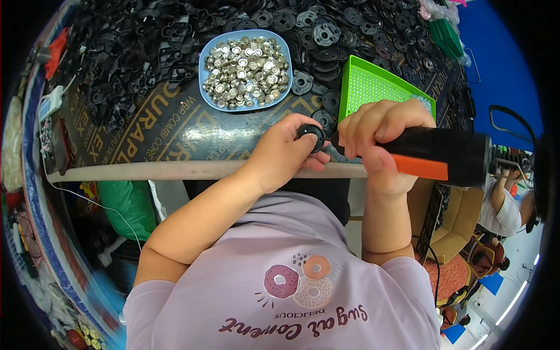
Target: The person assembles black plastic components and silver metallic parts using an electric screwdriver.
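Observation:
In my left hand (289, 149), just above the table's near edge, is a small round black plastic part (311, 138), pinched between thumb and fingers. My right hand (385, 131) is wrapped round a black electric screwdriver (446, 153) with an orange lever (421, 167). The tool lies sideways, its tip end turned toward the left hand; my fingers hide the tip, and I cannot tell whether it touches the part. Beyond the right hand stands a green perforated tray (373, 87) with small shiny pieces in its right corner. A blue bowl (202, 70) full of small silver metal caps (245, 73) stands beyond the left hand.
Black plastic parts (140, 58) lie heaped at the far left. Round black discs (326, 55) are piled at the far middle and right. The tool's rear hangs from a metal hook (513, 163). A cardboard box (458, 224) stands low on the right. Other people sit farther off.

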The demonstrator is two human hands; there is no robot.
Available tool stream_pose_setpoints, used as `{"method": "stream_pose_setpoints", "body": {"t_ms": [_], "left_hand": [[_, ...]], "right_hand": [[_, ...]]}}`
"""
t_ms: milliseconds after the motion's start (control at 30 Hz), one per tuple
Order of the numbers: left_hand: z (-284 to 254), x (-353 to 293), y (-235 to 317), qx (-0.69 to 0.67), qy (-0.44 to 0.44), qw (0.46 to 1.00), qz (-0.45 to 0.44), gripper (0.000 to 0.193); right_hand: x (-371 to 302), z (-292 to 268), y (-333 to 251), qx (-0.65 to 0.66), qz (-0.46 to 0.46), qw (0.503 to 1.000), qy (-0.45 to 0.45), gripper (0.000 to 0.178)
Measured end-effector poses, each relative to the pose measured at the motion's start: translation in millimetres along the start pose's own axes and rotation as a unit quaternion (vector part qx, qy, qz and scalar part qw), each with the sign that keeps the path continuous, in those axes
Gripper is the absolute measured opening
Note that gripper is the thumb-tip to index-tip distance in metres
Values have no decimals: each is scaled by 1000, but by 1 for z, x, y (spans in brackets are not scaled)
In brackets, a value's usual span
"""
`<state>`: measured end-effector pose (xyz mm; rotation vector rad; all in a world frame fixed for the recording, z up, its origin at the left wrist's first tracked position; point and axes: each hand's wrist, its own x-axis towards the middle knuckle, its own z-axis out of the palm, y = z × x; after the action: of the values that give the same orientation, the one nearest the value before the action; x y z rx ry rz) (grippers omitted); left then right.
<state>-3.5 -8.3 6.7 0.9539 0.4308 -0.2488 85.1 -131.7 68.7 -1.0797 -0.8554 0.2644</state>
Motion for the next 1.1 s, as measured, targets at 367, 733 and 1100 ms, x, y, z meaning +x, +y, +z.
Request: {"method": "stream_pose_setpoints", "body": {"t_ms": [367, 733, 1100], "left_hand": [[-32, -66, 20, 374, -156, 892, 199, 12], [-155, -156, -21, 761, 39, 646, 55, 32], [-168, -49, 106, 686, 456, 485, 293, 40]], "right_hand": [[16, -2, 4, 50, -41, 995, 75, 39], [11, 1, -24, -296, -134, 929, 176, 79], [13, 54, 38, -480, -62, 871, -84, 22]]}}
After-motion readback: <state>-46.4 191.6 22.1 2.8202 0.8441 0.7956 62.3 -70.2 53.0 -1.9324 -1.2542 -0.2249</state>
